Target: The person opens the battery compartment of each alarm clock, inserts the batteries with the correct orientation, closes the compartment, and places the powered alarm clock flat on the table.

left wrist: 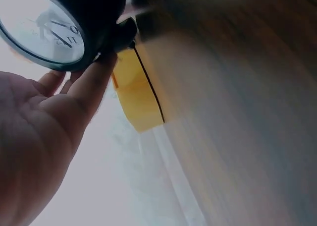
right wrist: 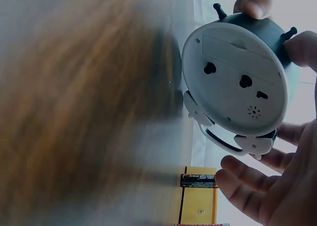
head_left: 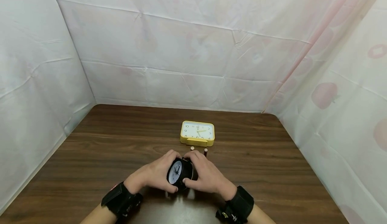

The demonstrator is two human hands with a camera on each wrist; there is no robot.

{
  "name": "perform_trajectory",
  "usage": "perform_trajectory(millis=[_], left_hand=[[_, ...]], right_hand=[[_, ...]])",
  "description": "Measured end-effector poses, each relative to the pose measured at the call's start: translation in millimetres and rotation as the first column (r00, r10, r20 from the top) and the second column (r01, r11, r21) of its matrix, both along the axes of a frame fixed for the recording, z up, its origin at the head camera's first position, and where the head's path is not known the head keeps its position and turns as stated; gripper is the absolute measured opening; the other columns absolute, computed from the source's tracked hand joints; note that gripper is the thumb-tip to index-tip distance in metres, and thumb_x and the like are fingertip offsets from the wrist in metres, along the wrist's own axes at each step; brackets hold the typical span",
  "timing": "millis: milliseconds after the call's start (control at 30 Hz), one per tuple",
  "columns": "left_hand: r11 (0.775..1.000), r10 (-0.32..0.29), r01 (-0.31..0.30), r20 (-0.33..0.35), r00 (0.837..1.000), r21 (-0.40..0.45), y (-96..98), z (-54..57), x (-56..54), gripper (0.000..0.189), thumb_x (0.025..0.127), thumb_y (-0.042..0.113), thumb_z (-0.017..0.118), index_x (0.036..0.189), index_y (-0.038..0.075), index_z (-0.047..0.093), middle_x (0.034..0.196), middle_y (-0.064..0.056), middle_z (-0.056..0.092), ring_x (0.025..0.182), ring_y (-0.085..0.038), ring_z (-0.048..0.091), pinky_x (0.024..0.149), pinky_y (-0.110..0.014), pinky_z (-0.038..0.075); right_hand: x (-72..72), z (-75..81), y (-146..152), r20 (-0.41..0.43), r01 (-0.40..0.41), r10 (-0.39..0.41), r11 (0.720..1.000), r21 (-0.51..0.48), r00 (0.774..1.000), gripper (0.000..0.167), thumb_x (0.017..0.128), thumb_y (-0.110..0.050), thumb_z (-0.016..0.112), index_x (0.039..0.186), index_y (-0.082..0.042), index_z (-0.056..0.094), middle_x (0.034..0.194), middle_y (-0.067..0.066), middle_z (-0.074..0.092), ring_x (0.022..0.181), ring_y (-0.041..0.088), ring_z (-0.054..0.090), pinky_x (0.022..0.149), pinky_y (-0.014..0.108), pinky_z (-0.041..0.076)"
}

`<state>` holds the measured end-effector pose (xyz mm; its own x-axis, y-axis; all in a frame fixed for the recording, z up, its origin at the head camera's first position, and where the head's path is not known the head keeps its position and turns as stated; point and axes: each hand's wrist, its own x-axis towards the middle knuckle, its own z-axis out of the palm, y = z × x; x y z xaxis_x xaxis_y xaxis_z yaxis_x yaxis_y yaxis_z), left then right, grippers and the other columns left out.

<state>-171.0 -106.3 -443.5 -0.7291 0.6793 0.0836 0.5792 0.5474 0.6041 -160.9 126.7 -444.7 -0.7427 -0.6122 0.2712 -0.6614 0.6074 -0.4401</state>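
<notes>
Where grip lies: left hand [head_left: 157,172], right hand [head_left: 208,174] curled round twin-bell alarm clock [head_left: 183,171]
Batteries [head_left: 206,152]: one o'clock, nearer right hand

Brown wooden table [head_left: 272,170] here, grain running crosswise, a pale shine on the near side! Toward the back a yellow clock [head_left: 197,131] lies face up; just nearer, two small batteries [head_left: 205,152] stand upright, a gap between them. Nearer again, a black clock [head_left: 175,172], so low I can't tell whether it touches the wood.
</notes>
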Motion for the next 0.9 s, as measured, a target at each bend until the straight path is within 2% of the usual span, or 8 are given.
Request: perform_trajectory(millis=[133,233,300,433,567,900], left_hand=[[0.999,0.016,-0.015,0.021,1.0,-0.044,-5.0,5.3,-1.8,0.08,0.06,0.04,0.085,0.125,0.018,0.043,0.114,0.007,0.046,0.096,-0.006,0.052,0.084,-0.023,0.047],[0.998,0.027,-0.024,0.043,0.999,-0.064,-7.3,8.0,-2.3,0.081,0.06,0.042,0.085,0.124,0.017,0.042,0.113,0.006,0.046,0.095,-0.008,0.053,0.082,-0.023,0.047],[0.997,0.034,-0.03,0.053,0.998,-0.067,-7.7,8.1,-2.4,0.081,0.06,0.043,0.085,0.124,0.018,0.042,0.112,0.005,0.046,0.094,-0.008,0.054,0.081,-0.022,0.047],[0.998,0.043,-0.039,0.069,0.997,-0.049,-8.2,6.5,-3.2,0.081,0.061,0.044,0.086,0.124,0.019,0.041,0.113,0.005,0.046,0.094,-0.009,0.054,0.081,-0.023,0.047],[0.999,0.043,-0.04,0.076,0.996,-0.037,-10.2,5.3,-3.8,0.083,0.061,0.046,0.086,0.125,0.02,0.041,0.114,0.007,0.047,0.095,-0.009,0.054,0.082,-0.024,0.048],[1.0,0.004,-0.001,0.097,0.995,-0.031,-10.2,4.8,-4.1,0.088,0.06,0.044,0.088,0.129,0.019,0.04,0.117,0.006,0.047,0.1,-0.009,0.053,0.087,-0.027,0.048]], right_hand=[[2.6,-1.1,-1,0.087,0.046,-0.043,0.999,-0.025,0.995,0.076,0.081,-0.052,0.068,0.14,-0.015,0.038,0.134,-0.003,0.045,0.113,0.01,0.05,0.09,0.033,0.049],[4.6,-2.5,-3,0.201,0.077,-0.065,0.996,-0.052,0.978,0.083,0.082,-0.056,0.066,0.145,-0.016,0.031,0.135,-0.003,0.045,0.111,0.011,0.054,0.088,0.032,0.049],[5.0,-3.7,-4,0.278,0.079,-0.053,0.994,-0.081,0.959,0.083,0.083,-0.056,0.065,0.147,-0.016,0.029,0.131,-0.002,0.049,0.107,0.011,0.056,0.086,0.03,0.05],[4.4,-8.4,-6,0.375,0.025,0.019,0.994,-0.111,0.927,0.069,0.084,-0.053,0.066,0.138,-0.018,0.04,0.117,-0.003,0.056,0.094,0.008,0.058,0.078,0.024,0.049],[2.8,-14.5,-6,0.379,-0.026,0.062,0.995,-0.1,0.923,0.062,0.081,-0.053,0.069,0.131,-0.025,0.045,0.116,-0.007,0.055,0.095,0.004,0.055,0.079,0.023,0.048],[3.1,-15.5,-6,0.296,-0.017,0.021,1.0,-0.014,0.955,0.085,0.072,-0.059,0.075,0.14,-0.024,0.036,0.123,-0.008,0.052,0.105,0.006,0.053,0.087,0.026,0.047]])
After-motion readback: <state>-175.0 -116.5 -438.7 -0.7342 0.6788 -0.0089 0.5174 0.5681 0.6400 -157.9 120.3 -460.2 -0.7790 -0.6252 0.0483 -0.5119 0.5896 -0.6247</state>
